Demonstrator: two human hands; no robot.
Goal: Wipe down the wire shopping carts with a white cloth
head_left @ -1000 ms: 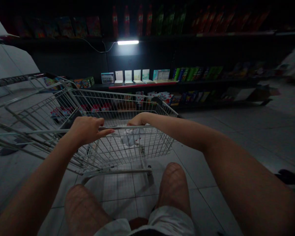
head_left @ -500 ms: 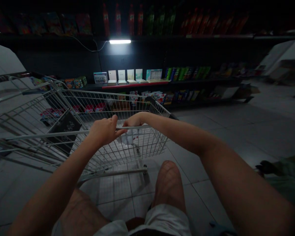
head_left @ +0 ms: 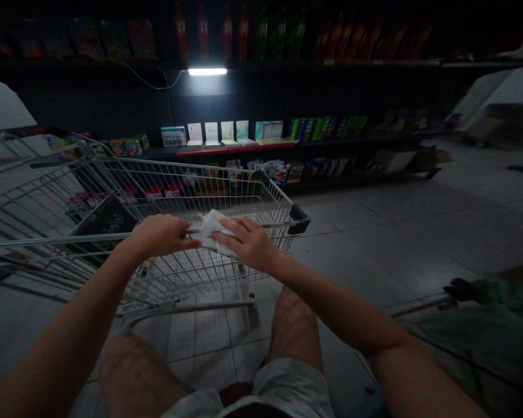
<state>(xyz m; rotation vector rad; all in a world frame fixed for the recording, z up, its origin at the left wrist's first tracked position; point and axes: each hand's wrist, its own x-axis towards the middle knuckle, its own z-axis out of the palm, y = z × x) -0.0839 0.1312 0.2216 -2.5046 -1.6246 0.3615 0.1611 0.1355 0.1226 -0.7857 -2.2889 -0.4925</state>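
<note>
A crumpled white tissue (head_left: pixel 212 232) sits on the handle (head_left: pixel 70 240) of a wire shopping cart (head_left: pixel 192 278), near the middle of the bar; it may be paper, and no writing on it can be read. The right hand (head_left: pixel 249 244) lies over it from the cart's near side, its fingers (head_left: pixel 229 232) stretched out, slightly spread and pressing the tissue against the bar. Just beside the tissue, the left hand (head_left: pixel 161 235) rests on the handle, its fingers (head_left: pixel 181 228) curled over the bar with their tips touching the tissue's edge.

A black grip cap (head_left: pixel 299 219) ends the handle on the cart's right. Inside the cart's left side leans a dark board (head_left: pixel 107 227) with white marks too small to read. Beyond the cart's far end, dark store shelves (head_left: pixel 287 87) carry red and green bottles, a lit tube lamp (head_left: pixel 207 71), pale cards and colourful packets; no label is legible. Below the cart lies a grey tiled floor (head_left: pixel 366 255), and the person's bare knees and white shorts (head_left: pixel 292 383) show behind it. To the cart's right, a blurred green shape (head_left: pixel 475 331) lies low.
</note>
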